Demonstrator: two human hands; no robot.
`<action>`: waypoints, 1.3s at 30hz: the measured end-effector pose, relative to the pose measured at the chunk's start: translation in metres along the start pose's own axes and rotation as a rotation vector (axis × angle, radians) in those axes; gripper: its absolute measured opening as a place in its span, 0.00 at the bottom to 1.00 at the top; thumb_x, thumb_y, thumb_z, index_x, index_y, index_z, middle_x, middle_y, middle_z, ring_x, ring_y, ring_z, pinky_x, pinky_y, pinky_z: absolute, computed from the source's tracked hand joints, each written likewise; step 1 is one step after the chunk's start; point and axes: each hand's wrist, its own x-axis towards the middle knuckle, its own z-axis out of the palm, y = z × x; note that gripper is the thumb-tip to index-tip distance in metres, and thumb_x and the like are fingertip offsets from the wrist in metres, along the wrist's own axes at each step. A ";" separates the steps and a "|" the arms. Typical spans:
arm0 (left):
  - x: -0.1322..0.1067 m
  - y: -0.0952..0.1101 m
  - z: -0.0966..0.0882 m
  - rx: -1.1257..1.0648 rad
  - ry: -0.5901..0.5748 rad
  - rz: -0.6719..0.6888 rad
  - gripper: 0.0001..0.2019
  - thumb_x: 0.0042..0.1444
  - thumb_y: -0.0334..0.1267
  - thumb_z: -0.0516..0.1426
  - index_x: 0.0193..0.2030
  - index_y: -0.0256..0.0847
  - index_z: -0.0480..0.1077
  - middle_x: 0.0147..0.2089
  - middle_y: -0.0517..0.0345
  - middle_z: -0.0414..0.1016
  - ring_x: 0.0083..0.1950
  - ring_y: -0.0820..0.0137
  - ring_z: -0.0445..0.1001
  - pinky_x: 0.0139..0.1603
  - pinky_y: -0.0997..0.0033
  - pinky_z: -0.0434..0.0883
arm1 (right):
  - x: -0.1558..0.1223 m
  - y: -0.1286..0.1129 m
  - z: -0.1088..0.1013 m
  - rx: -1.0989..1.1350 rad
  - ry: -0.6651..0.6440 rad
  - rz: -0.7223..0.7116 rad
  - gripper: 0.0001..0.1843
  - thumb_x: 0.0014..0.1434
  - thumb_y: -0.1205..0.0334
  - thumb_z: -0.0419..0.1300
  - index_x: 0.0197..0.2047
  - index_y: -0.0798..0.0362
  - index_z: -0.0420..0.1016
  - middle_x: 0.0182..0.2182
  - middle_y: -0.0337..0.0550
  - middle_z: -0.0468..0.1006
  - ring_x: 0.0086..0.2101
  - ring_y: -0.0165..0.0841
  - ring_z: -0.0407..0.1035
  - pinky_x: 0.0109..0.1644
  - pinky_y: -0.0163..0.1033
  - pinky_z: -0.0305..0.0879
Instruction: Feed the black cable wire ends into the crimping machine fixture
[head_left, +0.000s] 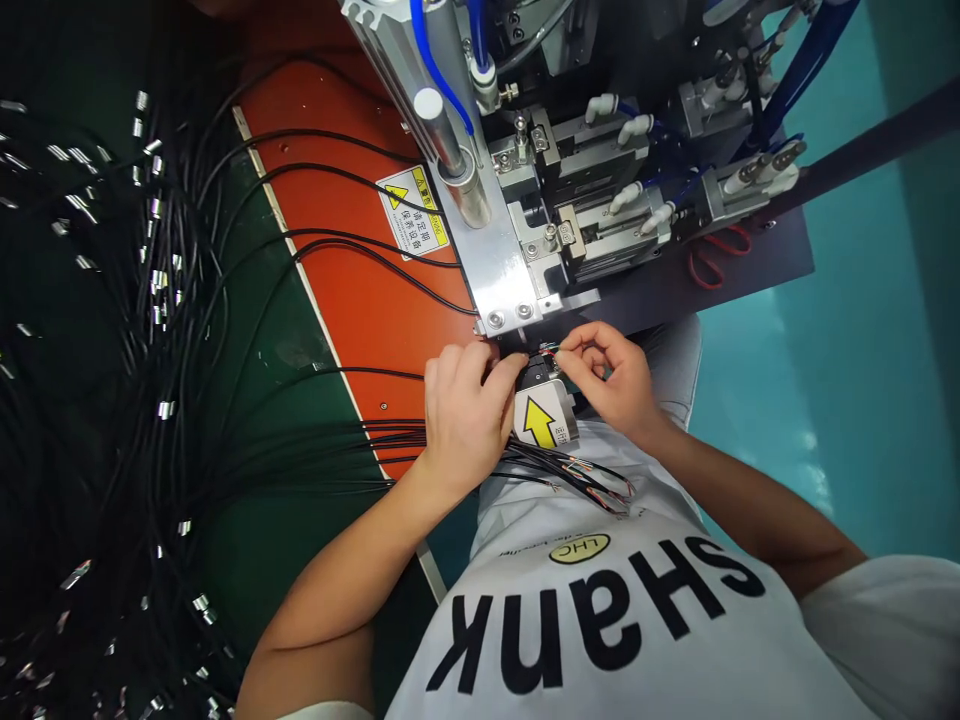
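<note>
My left hand is closed at the front of the machine, its thumb and fingers pinching the end of a black cable beside a small black fixture block. Facing it, my right hand pinches the thin coloured wires at that cable's stripped end. Both sets of fingertips nearly meet, and they partly hide the wires. Below them is a metal plate with a yellow arrow. A bundle of black cables with bared wire ends passes under my left wrist and lies over my lap.
Above my hands stands the machine, with a metal plate, pneumatic cylinders and blue hoses. A warning label sits on the orange base. Many black cables with shiny metal connectors cover the green surface at left.
</note>
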 end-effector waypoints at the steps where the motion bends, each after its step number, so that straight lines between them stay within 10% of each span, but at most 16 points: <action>1: -0.001 0.000 0.000 -0.031 -0.008 0.012 0.12 0.65 0.34 0.53 0.52 0.41 0.73 0.41 0.47 0.71 0.45 0.60 0.68 0.44 0.60 0.67 | -0.002 -0.002 0.001 -0.058 0.021 -0.069 0.08 0.61 0.56 0.64 0.37 0.51 0.73 0.28 0.35 0.71 0.24 0.26 0.62 0.31 0.35 0.60; 5: -0.004 -0.002 0.002 -0.126 -0.039 0.024 0.15 0.65 0.30 0.51 0.55 0.38 0.71 0.46 0.45 0.70 0.50 0.61 0.69 0.48 0.62 0.70 | 0.000 -0.006 0.002 -0.155 0.012 -0.166 0.05 0.63 0.62 0.61 0.34 0.52 0.74 0.30 0.38 0.72 0.26 0.26 0.63 0.33 0.36 0.61; 13: -0.006 -0.004 0.001 -0.130 -0.042 0.018 0.15 0.64 0.29 0.52 0.55 0.37 0.72 0.46 0.45 0.70 0.49 0.61 0.69 0.49 0.61 0.71 | 0.019 -0.003 -0.011 0.154 -0.258 0.226 0.14 0.60 0.51 0.65 0.35 0.54 0.73 0.27 0.36 0.71 0.20 0.23 0.61 0.23 0.33 0.55; 39: -0.048 -0.009 -0.002 -0.070 -0.008 -0.012 0.26 0.65 0.29 0.51 0.69 0.41 0.59 0.58 0.39 0.71 0.61 0.56 0.69 0.60 0.50 0.70 | 0.016 0.009 -0.005 0.539 -0.255 0.449 0.21 0.54 0.45 0.69 0.32 0.56 0.74 0.27 0.35 0.70 0.21 0.20 0.59 0.23 0.30 0.51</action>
